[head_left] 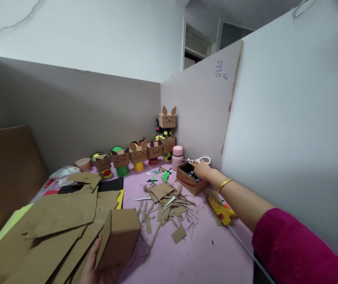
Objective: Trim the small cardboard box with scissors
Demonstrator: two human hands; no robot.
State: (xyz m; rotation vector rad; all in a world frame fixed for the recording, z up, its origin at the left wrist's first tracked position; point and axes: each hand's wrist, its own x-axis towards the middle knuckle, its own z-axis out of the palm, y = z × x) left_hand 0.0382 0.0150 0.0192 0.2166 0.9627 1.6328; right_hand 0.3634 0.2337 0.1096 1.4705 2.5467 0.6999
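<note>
My left hand (93,262) is wrapped around a small brown cardboard box (124,230) at the front of the table, its thumb on the near flap. My right hand (202,169) reaches into a small open carton (189,183) with a red stripe, which has dark items inside. The fingertips go down behind the carton's rim, so I cannot make out whether they hold anything. White-handled scissors (203,160) stick up at the carton's far side, right beside that hand. A yellow glue gun (222,211) lies on a cardboard piece under my right forearm.
Cardboard scraps (169,201) litter the middle of the pink table (183,260). Stacked cardboard sheets (65,213) cover the left. Several cardboard animal heads on coloured bases, one being a yellow-based figure (138,156), line the back near a pink bottle (177,157). Grey partitions (98,102) enclose the table.
</note>
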